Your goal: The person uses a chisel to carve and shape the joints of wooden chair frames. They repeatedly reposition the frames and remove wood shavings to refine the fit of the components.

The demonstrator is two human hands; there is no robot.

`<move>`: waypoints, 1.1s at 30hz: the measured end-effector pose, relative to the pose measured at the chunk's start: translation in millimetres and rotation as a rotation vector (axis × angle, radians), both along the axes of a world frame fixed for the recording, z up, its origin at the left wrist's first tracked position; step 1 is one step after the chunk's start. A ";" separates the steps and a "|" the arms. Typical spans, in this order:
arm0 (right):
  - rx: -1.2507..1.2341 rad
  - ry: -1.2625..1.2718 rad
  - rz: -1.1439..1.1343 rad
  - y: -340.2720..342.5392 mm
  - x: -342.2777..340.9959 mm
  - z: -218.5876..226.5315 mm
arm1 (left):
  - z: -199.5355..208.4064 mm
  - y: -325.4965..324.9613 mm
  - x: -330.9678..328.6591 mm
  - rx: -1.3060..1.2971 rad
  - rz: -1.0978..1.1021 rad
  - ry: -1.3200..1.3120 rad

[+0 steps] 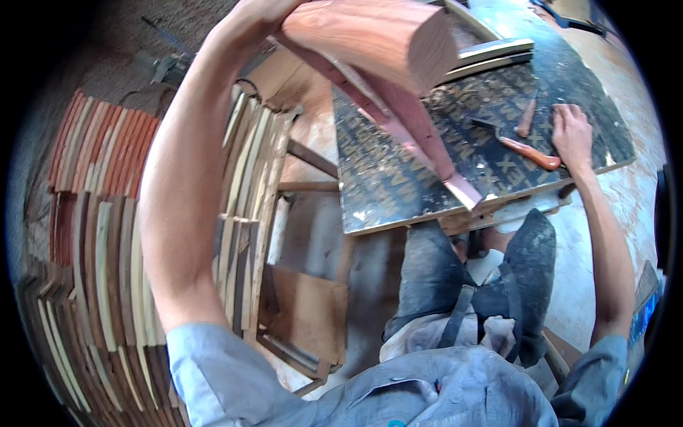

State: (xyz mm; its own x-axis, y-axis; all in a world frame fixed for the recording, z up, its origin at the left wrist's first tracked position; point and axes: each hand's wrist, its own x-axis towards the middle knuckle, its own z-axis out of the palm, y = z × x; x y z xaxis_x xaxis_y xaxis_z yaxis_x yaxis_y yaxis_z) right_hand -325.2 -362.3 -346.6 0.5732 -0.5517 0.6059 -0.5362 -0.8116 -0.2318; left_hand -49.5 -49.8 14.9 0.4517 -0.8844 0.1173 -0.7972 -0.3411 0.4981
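Note:
My left hand (pixel 277 10), raised at the top and mostly cut off or hidden, is wrapped round a reddish wooden frame piece (pixel 356 39). Its thick, rounded end hangs close to view, and slimmer reddish bars run from it down toward the table's near edge. On the right, my right hand (pixel 573 136) lies palm down on the dark tabletop (pixel 398 192), its fingers stretched forward. Just left of that hand sits a tool with a curved orange-brown wooden handle (pixel 530 151) and a dark bent head. A smaller wooden-handled tool (pixel 527 118) lies beyond it.
Tall stacks of wooden strips (pixel 107 235) fill the left side. Beside the table stands a wooden frame (pixel 306 186) with a brown panel (pixel 306 313) low in it. Several pale-edged curved strips (pixel 494 57) lie at the table's back. My knees are below its near edge.

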 end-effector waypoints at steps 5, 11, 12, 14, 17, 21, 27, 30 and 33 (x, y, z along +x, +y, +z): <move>-0.049 -0.023 0.013 16.7 13.5 11.7 | -6.3 16.5 7.2 -0.027 -0.043 -0.058; 0.137 -0.073 0.215 47.7 -7.2 57.2 | -9.8 2.7 15.6 -0.091 0.010 -0.201; 0.155 -0.035 0.200 61.7 -7.2 65.7 | -11.0 3.2 15.1 -0.096 0.019 -0.186; 0.376 0.072 0.148 72.4 3.9 76.1 | -10.5 2.1 11.0 -0.107 0.028 -0.161; 0.473 0.257 0.079 67.6 28.4 81.4 | -12.0 0.2 20.6 -0.125 -0.003 -0.176; 0.614 0.390 -0.052 52.6 58.4 84.2 | -10.1 3.9 11.0 -0.125 -0.015 -0.129; 1.115 0.330 0.086 40.4 53.8 99.8 | -15.5 19.0 16.8 -0.154 0.017 -0.199; 1.336 -0.225 0.121 44.0 20.6 91.4 | -15.0 22.6 17.4 -0.174 -0.040 -0.228; 1.167 -0.501 0.262 98.1 -2.2 94.9 | -4.8 33.0 25.1 -0.028 -0.010 -0.200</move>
State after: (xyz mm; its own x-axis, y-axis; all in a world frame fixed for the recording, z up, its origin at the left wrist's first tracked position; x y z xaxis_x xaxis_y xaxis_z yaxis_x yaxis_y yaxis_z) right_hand -327.4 -264.2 -251.8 0.5961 -0.8025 0.0246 -0.0422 -0.0620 -0.9972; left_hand -24.3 -16.8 10.1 0.4081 -0.8840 0.2280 -0.8845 -0.3209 0.3388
